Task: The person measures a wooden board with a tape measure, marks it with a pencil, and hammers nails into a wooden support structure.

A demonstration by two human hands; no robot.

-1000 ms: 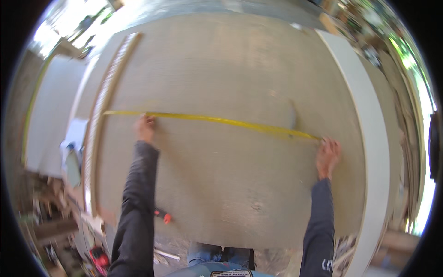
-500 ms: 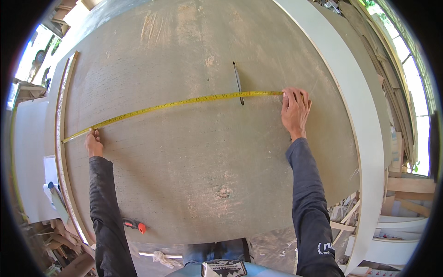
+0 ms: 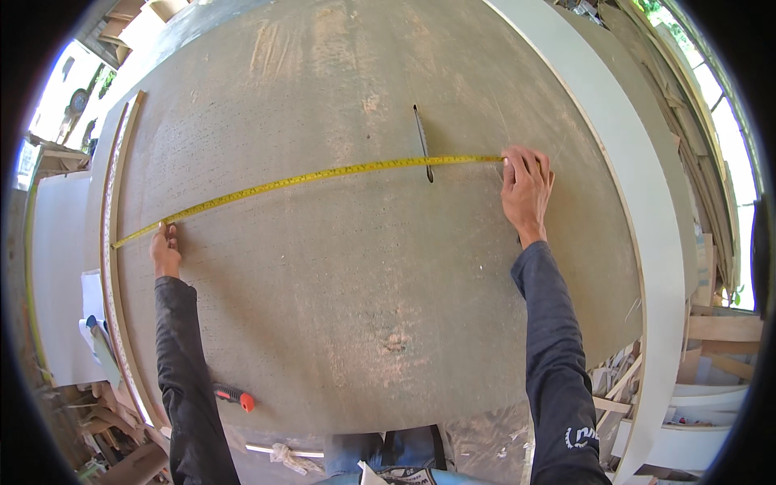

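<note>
A yellow tape measure blade (image 3: 299,178) stretches across a wide worn tabletop (image 3: 323,267), from a long wooden strip (image 3: 111,202) on the left to my right hand. My left hand (image 3: 166,252) pinches the tape a short way in from that strip. At the other end my right hand (image 3: 529,194) is curled over the tape, its fingers bent down; the tape's case, if there, is hidden beneath it. Between my hands a thin saw blade (image 3: 422,139) stands up through a slot in the tabletop. The tape crosses close to the blade's near end.
A utility knife (image 3: 234,397) with a red end lies beside my left forearm. A long white board (image 3: 659,267) borders the right side. Stacked timber (image 3: 687,121) and offcuts (image 3: 727,331) lie beyond it. Papers (image 3: 92,297) are past the strip on the left.
The view has shifted slightly. My right hand sits a little further right, still on the tape. My left hand keeps its pinch near the strip.
</note>
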